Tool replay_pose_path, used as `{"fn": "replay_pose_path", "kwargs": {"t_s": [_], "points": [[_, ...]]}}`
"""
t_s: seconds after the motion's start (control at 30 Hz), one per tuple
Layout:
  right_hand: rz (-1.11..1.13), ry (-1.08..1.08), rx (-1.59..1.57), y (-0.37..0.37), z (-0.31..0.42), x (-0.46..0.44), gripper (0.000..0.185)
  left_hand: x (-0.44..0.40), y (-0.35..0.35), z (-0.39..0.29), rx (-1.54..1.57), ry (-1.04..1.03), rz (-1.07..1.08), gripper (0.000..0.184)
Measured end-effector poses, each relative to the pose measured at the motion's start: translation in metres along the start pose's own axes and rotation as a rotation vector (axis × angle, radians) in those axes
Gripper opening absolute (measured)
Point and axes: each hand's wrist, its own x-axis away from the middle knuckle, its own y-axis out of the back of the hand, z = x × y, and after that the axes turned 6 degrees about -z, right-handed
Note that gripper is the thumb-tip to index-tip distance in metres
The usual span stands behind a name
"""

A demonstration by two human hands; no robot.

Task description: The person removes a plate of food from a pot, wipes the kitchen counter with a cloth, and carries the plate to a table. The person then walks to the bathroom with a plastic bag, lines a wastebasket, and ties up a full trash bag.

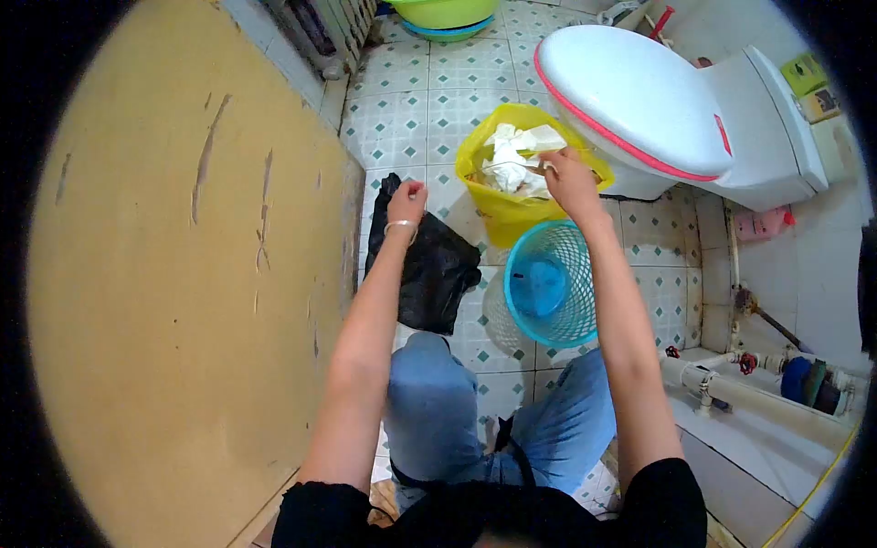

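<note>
My left hand (407, 204), a bracelet on its wrist, is closed over the upper part of a black plastic bag (434, 274) on the floor. Whether its fingers grip the bag, I cannot tell. Above the right side of a yellow plastic bag (508, 219) my right hand (572, 186) is closed in a pinch, with a thin strip at its fingertips that I cannot make out. Crumpled white paper (508, 166) fills the yellow bag, whose mouth is spread wide. A blue mesh wastebasket (546, 285) stands just below it, near my right forearm.
A white toilet (635, 96) with a pink-edged lid is at the upper right. Pipes with red valves (749, 363) run along the right wall. A scratched yellowish door (183, 274) takes up the left side. Green and blue basins (448, 16) sit at the back.
</note>
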Motion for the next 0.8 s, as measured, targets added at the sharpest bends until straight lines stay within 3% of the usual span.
{"fn": "replay_pose_path", "kwargs": {"t_s": [0.03,0.1,0.2,0.27,0.43,0.47,0.5,0.53,0.57,0.63,0.67,0.7,0.77,0.8], "points": [[0.005,0.002,-0.002,0.003,0.007,0.005,0.018,0.012,0.004,0.026,-0.111,-0.096,0.04,0.04],[-0.054,-0.057,-0.087,0.014,0.025,0.012,0.017,0.067,0.02,0.028,-0.516,-0.094,0.041,0.046],[-0.138,0.032,-0.142,0.019,0.049,0.024,0.016,0.109,0.022,0.056,-0.651,-0.101,0.206,0.039],[-0.082,0.058,-0.231,0.013,0.064,0.039,0.017,0.121,0.019,0.072,-0.831,-0.13,0.539,0.026],[0.341,0.065,-0.498,-0.074,0.091,0.108,0.033,0.154,0.019,0.081,-0.662,-0.206,0.306,0.008],[0.339,0.064,-0.504,-0.107,0.088,0.125,0.033,0.159,0.022,0.079,-0.514,-0.09,0.435,0.008],[0.273,-0.088,-0.387,-0.141,0.083,0.141,0.041,0.165,0.025,0.078,-0.361,0.022,0.563,0.008],[0.206,-0.239,-0.269,-0.162,0.079,0.152,0.049,0.175,0.026,0.084,-0.262,-0.028,0.624,0.008],[0.202,-0.244,-0.273,-0.17,0.077,0.156,0.049,0.183,0.032,0.08,-0.268,-0.031,0.628,0.008],[0.581,-0.587,-0.169,-0.179,0.077,0.16,0.069,0.192,0.046,0.067,-0.064,0.086,0.499,0.016],[0.845,-0.637,-0.236,-0.186,0.078,0.16,0.056,0.188,0.048,0.071,-0.013,0.148,0.414,0.029],[0.841,-0.64,-0.242,-0.186,0.088,0.162,0.056,0.179,0.053,0.074,-0.019,0.144,0.418,0.029],[0.524,-0.074,-0.268,-0.176,0.123,0.169,0.033,0.154,0.061,0.079,0.14,0.332,0.066,0.053],[0.442,-0.003,-0.296,-0.157,0.141,0.17,0.028,0.143,0.065,0.072,0.092,0.279,-0.049,0.066]]}}
